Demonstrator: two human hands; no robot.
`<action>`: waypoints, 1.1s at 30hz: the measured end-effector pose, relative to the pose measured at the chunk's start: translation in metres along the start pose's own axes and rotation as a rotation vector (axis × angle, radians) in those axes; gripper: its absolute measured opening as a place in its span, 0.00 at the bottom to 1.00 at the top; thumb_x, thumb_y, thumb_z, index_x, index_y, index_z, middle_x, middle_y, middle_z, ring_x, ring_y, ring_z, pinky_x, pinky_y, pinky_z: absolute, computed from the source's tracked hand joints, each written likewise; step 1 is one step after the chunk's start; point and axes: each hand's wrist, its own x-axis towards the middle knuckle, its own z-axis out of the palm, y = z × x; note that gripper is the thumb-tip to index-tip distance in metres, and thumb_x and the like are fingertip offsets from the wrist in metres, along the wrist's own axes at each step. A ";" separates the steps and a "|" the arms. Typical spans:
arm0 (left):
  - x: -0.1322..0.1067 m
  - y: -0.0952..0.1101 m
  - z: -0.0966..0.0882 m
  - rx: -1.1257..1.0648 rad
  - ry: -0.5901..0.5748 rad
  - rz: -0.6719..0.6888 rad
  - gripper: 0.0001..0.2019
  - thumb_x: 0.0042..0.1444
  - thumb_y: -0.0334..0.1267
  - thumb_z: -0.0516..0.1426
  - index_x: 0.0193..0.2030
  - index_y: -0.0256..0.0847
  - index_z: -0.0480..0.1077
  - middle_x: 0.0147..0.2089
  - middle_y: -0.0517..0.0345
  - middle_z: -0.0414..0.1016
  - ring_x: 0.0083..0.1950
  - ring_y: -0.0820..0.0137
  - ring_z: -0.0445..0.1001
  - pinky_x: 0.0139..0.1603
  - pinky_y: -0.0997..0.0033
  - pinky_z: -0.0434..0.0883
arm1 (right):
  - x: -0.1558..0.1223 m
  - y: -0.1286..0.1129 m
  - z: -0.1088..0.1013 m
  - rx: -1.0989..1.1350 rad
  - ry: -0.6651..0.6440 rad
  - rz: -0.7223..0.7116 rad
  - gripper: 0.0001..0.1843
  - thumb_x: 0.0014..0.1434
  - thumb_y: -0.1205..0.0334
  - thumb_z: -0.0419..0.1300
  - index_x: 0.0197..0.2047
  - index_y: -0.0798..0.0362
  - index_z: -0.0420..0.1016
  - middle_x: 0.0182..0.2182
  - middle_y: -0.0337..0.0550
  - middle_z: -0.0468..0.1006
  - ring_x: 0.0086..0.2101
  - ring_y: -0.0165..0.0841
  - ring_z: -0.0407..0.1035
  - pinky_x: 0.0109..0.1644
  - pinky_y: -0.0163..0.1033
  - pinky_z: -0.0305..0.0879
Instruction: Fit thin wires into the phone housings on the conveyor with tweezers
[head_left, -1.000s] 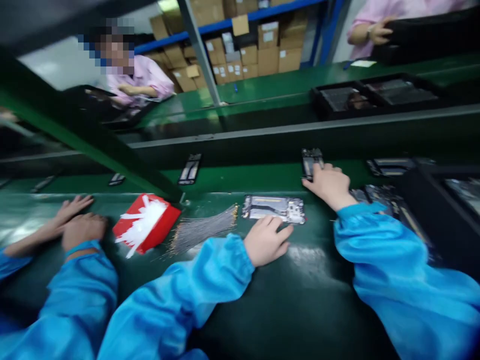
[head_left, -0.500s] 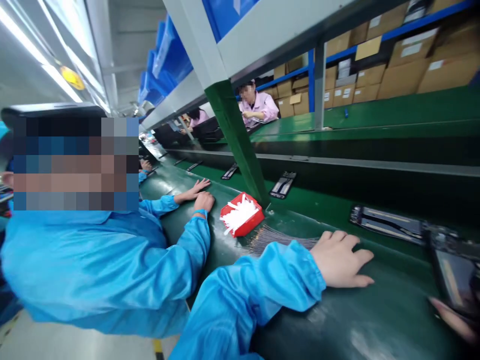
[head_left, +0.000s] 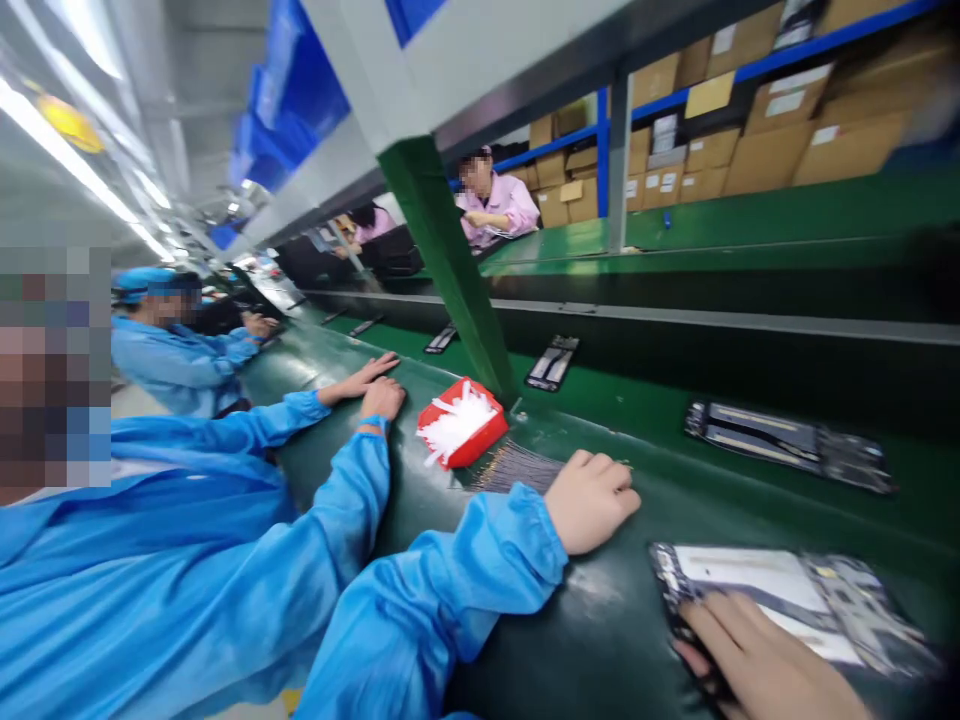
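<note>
My left hand (head_left: 596,500) lies on the bench with its fingers curled together over the right ends of a row of thin grey cables (head_left: 525,468). How many cables are between the fingers is hidden. Gold-coloured tips show at the row's left end. In my right hand (head_left: 765,650), at the lower right, is an opened phone (head_left: 772,575), gripped by its near left edge. Its bare inside faces up, with a white area, a dark ribbon and a circuit section. Just beyond the cables sits a red bin (head_left: 491,432) heaped with white strips (head_left: 457,415).
Another opened phone (head_left: 787,440) lies on the green strip behind, with more (head_left: 553,362) further left. A green-wrapped post (head_left: 450,270) rises behind the bin. To my left, a co-worker's hands (head_left: 382,395) rest on the bench. Cardboard boxes (head_left: 787,110) fill the rear shelves.
My left hand has moved left onto the cable ends, its spread fingers now curled. My right hand has brought the phone leftward and laid it flatter. The view has turned slightly right.
</note>
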 end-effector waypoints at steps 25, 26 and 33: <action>0.011 0.005 -0.012 0.099 -0.049 -0.010 0.03 0.52 0.31 0.52 0.31 0.38 0.66 0.37 0.51 0.66 0.39 0.61 0.63 0.36 0.62 0.61 | 0.032 -0.003 -0.029 -0.031 -0.406 0.447 0.04 0.56 0.62 0.51 0.33 0.52 0.64 0.29 0.43 0.72 0.33 0.36 0.65 0.31 0.38 0.55; 0.012 0.007 -0.012 0.108 -0.047 0.004 0.03 0.52 0.29 0.51 0.30 0.37 0.66 0.36 0.50 0.66 0.38 0.61 0.63 0.36 0.62 0.60 | 0.032 -0.003 -0.029 -0.017 -0.398 0.448 0.04 0.56 0.62 0.51 0.33 0.52 0.64 0.29 0.43 0.71 0.33 0.36 0.64 0.31 0.39 0.55; 0.012 0.038 -0.008 -0.128 -0.004 0.070 0.06 0.56 0.31 0.48 0.32 0.38 0.65 0.34 0.54 0.65 0.37 0.66 0.63 0.37 0.66 0.61 | 0.032 0.009 -0.043 0.434 0.009 0.579 0.05 0.55 0.69 0.49 0.30 0.52 0.63 0.33 0.43 0.66 0.38 0.34 0.61 0.41 0.39 0.59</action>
